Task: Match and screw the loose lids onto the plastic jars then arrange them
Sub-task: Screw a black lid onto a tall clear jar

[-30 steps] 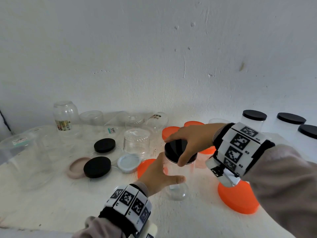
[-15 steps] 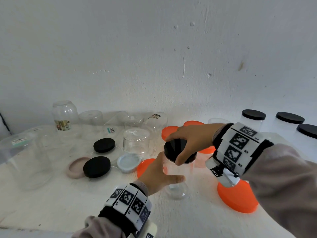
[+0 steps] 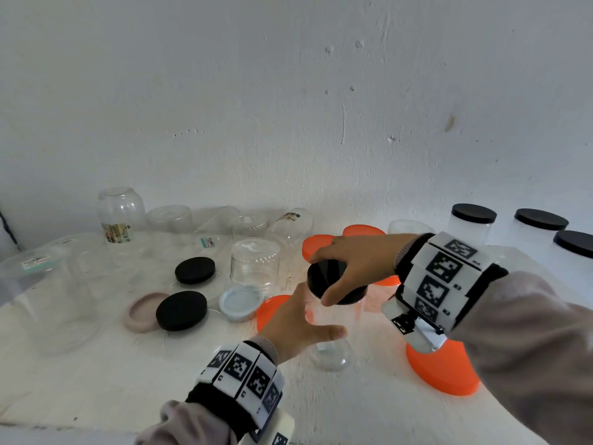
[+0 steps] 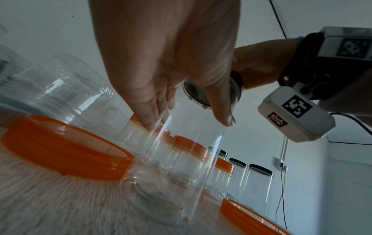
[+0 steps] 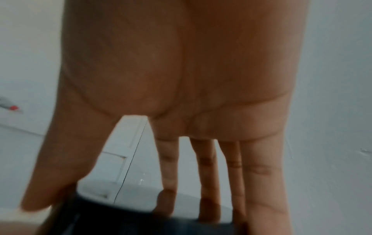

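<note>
A: While the right hand grips the black lid from above, fingers curled round its rim, what does the left hand do?

B: Wraps the clear jar wall, thumb across the front. Jar sits centre frame, long axis vertical, directly below the lid. Right hand is nearer the lid; turn goes about that axis.

A: Diff vs. 1 s ago?

B: Min. Right-hand fingers have shifted slightly round the rim; jar and left hand unchanged. Capped black-lid jars remain at upper right.
</note>
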Demonstrator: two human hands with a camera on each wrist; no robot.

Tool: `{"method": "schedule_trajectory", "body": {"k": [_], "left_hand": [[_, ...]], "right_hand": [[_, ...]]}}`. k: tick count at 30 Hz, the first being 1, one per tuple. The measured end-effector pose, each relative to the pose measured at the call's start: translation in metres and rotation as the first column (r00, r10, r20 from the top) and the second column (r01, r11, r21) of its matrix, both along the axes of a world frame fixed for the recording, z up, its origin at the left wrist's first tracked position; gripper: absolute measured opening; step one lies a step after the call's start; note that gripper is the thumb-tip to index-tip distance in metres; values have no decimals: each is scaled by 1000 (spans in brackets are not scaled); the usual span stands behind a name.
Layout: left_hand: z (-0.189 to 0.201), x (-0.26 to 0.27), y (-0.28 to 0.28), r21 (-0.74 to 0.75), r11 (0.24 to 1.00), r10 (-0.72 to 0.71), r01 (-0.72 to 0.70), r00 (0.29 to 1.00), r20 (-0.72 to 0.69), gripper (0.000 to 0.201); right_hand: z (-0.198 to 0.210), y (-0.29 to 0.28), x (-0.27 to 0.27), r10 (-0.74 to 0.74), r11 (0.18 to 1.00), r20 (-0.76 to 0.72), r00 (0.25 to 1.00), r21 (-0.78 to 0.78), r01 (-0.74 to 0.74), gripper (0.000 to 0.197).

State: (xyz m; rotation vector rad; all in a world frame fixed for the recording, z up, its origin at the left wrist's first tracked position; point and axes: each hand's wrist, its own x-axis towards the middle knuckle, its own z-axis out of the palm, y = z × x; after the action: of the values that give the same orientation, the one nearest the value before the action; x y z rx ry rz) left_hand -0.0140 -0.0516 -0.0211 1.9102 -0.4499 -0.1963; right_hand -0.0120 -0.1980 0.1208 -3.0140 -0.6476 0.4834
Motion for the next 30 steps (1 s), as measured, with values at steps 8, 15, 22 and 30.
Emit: {"method": "schedule_trajectory", "body": {"k": [8, 15, 22, 30], "left_hand": [[-2, 2, 0, 10, 1000, 16, -16, 1000, -6, 87], [-2, 1, 0, 15, 1000, 13, -13, 1000, 4, 81], [-1, 1, 0, 13, 1000, 25, -25, 1000, 0, 87], [-2, 2, 0, 15, 1000, 13, -13, 1000, 6, 79]], "right_hand": [[0, 2, -1, -29, 1000, -6, 1000, -11, 29, 74], [-2, 3, -1, -1, 1000, 67, 998, 10, 0, 69], [0, 2, -2, -1, 1000, -17, 1000, -8, 1, 78], [-6, 2, -3, -18, 1000, 108, 994, 10, 17, 69]]}}
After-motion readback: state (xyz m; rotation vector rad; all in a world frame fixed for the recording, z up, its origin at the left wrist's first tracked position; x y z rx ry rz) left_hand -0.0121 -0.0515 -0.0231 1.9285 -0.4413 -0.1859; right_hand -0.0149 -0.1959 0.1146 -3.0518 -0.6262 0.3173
